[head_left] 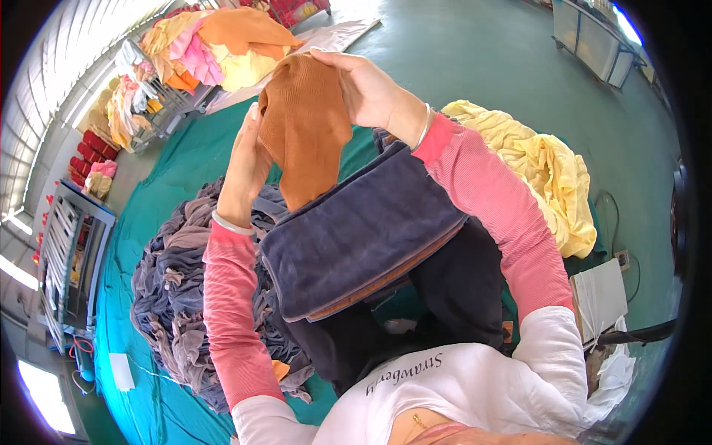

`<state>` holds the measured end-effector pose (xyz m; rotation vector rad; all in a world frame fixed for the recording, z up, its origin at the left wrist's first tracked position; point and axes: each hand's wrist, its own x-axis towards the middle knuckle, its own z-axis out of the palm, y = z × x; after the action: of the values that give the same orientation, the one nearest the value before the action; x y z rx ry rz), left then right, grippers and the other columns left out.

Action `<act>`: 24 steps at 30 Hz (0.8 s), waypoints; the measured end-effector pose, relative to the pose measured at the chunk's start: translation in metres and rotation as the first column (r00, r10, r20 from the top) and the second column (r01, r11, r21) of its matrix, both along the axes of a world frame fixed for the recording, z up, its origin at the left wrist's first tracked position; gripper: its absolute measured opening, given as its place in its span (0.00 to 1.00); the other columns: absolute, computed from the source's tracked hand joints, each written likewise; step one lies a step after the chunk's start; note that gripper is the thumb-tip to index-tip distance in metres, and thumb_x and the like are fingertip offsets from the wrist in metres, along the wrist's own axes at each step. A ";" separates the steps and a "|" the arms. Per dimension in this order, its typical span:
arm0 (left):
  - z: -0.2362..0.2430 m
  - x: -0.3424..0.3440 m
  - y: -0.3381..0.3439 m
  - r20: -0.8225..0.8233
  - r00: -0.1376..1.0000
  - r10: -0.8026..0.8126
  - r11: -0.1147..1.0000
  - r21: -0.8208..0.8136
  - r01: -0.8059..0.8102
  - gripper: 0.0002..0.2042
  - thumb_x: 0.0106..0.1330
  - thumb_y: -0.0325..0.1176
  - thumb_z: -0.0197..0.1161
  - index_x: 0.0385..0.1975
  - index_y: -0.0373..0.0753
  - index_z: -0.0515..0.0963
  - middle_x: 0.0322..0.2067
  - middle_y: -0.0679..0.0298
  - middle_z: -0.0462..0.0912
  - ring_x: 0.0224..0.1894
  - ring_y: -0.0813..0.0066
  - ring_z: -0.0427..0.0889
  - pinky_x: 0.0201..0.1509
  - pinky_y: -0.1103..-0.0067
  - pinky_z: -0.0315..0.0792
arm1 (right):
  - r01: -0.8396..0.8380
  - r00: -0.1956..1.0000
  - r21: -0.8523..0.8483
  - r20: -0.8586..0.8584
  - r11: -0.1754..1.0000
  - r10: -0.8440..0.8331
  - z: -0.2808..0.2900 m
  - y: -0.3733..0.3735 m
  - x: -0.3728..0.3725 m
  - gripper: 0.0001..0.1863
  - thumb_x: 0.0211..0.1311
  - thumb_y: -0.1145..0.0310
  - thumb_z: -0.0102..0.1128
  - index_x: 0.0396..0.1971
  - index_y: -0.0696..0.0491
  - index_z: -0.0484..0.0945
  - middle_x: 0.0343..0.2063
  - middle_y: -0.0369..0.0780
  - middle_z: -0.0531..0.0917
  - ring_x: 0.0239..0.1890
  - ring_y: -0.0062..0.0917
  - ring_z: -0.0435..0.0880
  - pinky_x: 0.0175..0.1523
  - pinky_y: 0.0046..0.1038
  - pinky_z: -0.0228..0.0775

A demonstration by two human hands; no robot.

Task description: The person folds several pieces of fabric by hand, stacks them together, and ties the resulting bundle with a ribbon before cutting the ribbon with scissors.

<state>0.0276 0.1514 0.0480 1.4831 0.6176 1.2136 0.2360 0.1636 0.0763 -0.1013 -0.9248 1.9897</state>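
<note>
Both my hands hold up a rust-brown ribbed cloth [305, 122] in front of me. At its left edge my left hand [246, 167] grips it, thumb pointing up. My right hand [371, 89] has hold of its upper right corner, with the thumb along the top. The cloth's lower end hangs down to the far edge of a folded dark navy cloth stack [363, 230]. That stack lies across my lap, and brown layers show along its near edge.
A big heap of grey-purple cloth [174, 289] lies to my left on a green sheet [122, 278]. Yellow cloth [552, 185] is piled at my right. Orange and pink cloths [237, 37] sit far left. A wheeled bin [593, 44] stands far right, a white box [599, 297] nearer.
</note>
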 end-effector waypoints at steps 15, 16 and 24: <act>-0.052 -0.033 0.028 -0.906 0.421 0.039 0.956 -0.089 -0.281 0.17 0.64 0.40 0.48 0.37 0.28 0.71 0.14 0.58 0.77 0.08 0.72 0.74 0.11 0.80 0.68 | -0.077 0.997 0.067 -0.018 0.995 0.079 0.006 0.004 -0.004 0.17 0.60 0.61 0.53 0.46 0.55 0.72 0.41 0.40 0.79 0.41 0.23 0.79 0.46 0.27 0.72; -0.049 -0.029 0.026 -0.906 0.423 0.036 0.957 -0.091 -0.275 0.17 0.64 0.40 0.48 0.37 0.28 0.71 0.14 0.58 0.77 0.08 0.72 0.74 0.11 0.80 0.68 | -0.024 0.999 0.064 -0.025 0.998 0.025 0.008 0.002 -0.001 0.17 0.60 0.62 0.53 0.46 0.55 0.72 0.41 0.39 0.79 0.40 0.23 0.79 0.46 0.27 0.71; -0.019 0.002 0.015 -0.293 0.935 0.197 0.811 0.585 0.013 0.19 0.59 0.31 0.57 0.51 0.38 0.68 0.51 0.62 0.72 0.56 0.67 0.67 0.58 0.74 0.63 | 0.037 0.994 0.170 0.097 0.985 -0.054 0.013 0.004 -0.009 0.15 0.59 0.66 0.53 0.45 0.55 0.72 0.41 0.37 0.79 0.42 0.22 0.77 0.48 0.26 0.69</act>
<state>0.0297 0.1660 0.0287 2.2426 0.5768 1.2965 0.2272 0.1673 0.0888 -0.1277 -1.1422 1.8701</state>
